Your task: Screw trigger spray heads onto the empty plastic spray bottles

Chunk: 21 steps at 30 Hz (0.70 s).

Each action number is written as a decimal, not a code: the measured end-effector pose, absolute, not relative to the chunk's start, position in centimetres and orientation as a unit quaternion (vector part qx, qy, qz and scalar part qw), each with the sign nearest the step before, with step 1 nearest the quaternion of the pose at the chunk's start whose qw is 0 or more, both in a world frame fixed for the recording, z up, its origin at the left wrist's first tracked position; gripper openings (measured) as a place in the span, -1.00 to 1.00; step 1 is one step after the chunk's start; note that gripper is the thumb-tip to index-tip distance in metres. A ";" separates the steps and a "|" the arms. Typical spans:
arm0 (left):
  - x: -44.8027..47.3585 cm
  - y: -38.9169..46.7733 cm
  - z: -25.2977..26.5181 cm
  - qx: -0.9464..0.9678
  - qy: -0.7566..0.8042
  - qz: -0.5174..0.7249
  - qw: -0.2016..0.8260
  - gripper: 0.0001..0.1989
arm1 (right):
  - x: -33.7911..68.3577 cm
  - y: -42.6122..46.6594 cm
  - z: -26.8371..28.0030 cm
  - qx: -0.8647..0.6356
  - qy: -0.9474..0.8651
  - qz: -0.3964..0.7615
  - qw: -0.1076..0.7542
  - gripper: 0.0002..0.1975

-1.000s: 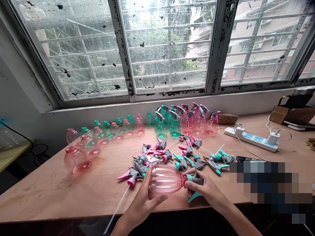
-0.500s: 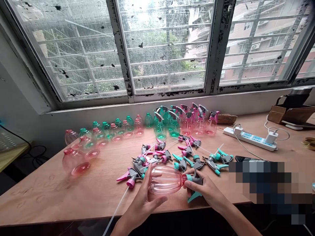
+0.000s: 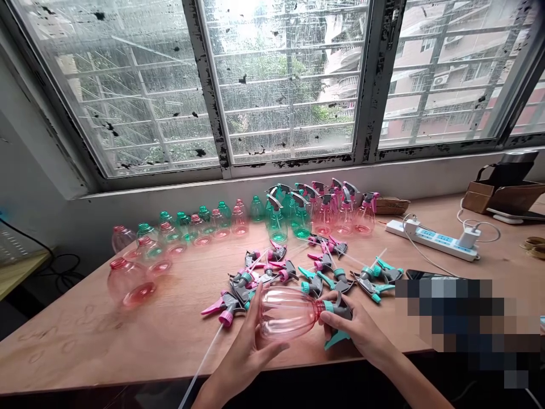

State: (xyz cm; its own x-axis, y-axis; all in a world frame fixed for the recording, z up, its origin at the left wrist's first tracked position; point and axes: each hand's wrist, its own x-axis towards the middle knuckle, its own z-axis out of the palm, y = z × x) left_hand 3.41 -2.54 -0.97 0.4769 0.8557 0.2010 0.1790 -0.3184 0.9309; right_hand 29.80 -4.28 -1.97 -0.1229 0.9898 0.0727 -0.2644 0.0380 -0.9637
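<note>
A clear pink spray bottle [image 3: 289,312] lies sideways in the air between my hands, its neck toward the right. My left hand [image 3: 251,338] cups its base, fingers behind and thumb below. At the neck, my right hand [image 3: 351,321] grips the grey and teal spray head [image 3: 339,309], whose teal trigger points down. The head's collar sits against the bottle's mouth; whether it is threaded on I cannot tell. Just beyond my hands lies a heap of loose spray heads with pink [image 3: 287,271] or teal [image 3: 313,282] parts, some with thin clear tubes.
Pink and green bottles without heads [image 3: 130,284] stand along the left and back of the wooden table [image 3: 85,341]. Several bottles with spray heads [image 3: 301,218] stand by the window wall. To the right are a white power strip [image 3: 434,241], cables and a dark phone-like object [image 3: 426,275].
Almost nothing differs. Both hands keep their hold on the bottle and spray head, with only a very slight shift of the bottle.
</note>
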 end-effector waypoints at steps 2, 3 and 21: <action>3.4 -2.6 -0.9 0.734 0.358 0.365 0.446 -0.11 | 29.8 -4.3 -2.0 -0.378 -0.468 0.577 0.553 -0.58; 3.4 -2.7 -0.8 0.737 0.360 0.364 0.442 -0.14 | 29.8 -4.3 -2.1 -0.379 -0.465 0.576 0.556 -0.57; 3.6 -3.2 -0.4 0.717 0.359 0.359 0.477 0.04 | 29.8 -4.7 -2.0 -0.392 -0.495 0.555 0.542 -0.59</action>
